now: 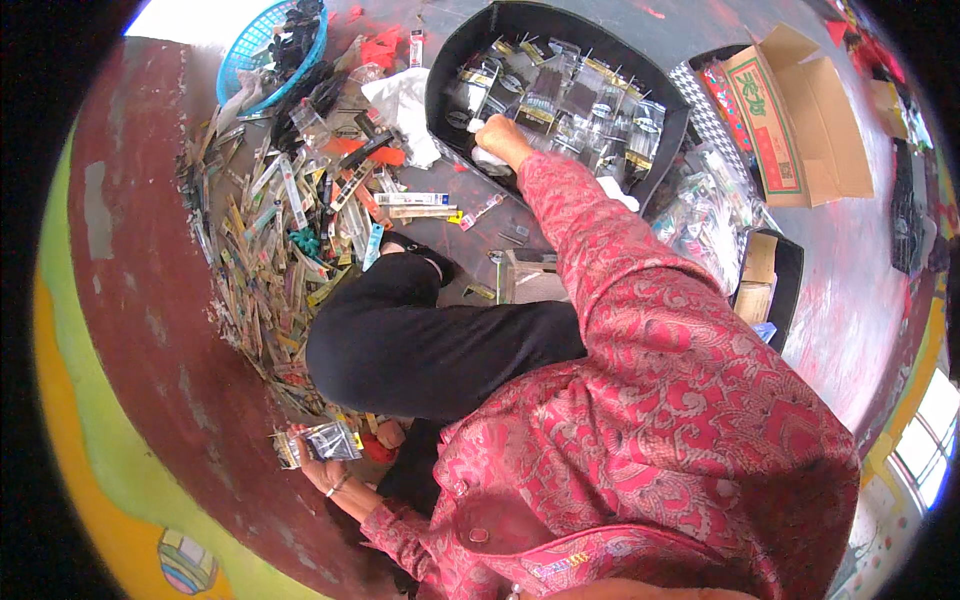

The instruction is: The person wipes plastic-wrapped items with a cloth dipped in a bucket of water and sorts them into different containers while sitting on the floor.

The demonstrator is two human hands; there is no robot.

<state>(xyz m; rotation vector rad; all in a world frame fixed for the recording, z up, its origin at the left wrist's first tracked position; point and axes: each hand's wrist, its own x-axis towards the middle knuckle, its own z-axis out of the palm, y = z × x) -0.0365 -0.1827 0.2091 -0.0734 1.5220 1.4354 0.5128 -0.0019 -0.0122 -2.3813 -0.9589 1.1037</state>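
Observation:
My left hand (325,475), low at the left with a bracelet on its wrist, grips a clear packet (332,442) with dark contents and a printed card end. There may be more than one packet in it. My right hand (503,141) is closed at the near left side of a black bin (440,95). Something white (490,160) shows under its fingers, but what it grips is hidden. Inside the bin lie many similar clear packets (545,95) with dark strips or bristles and printed cards.
A heap of used packaging strips (265,260) spreads along the wall at left. Beyond it stands a blue basket (233,75) with dark material. White cloth (402,105) lies beside the bin. To the right are a cardboard box (825,125), clear bags (705,215) and a small black container (790,290).

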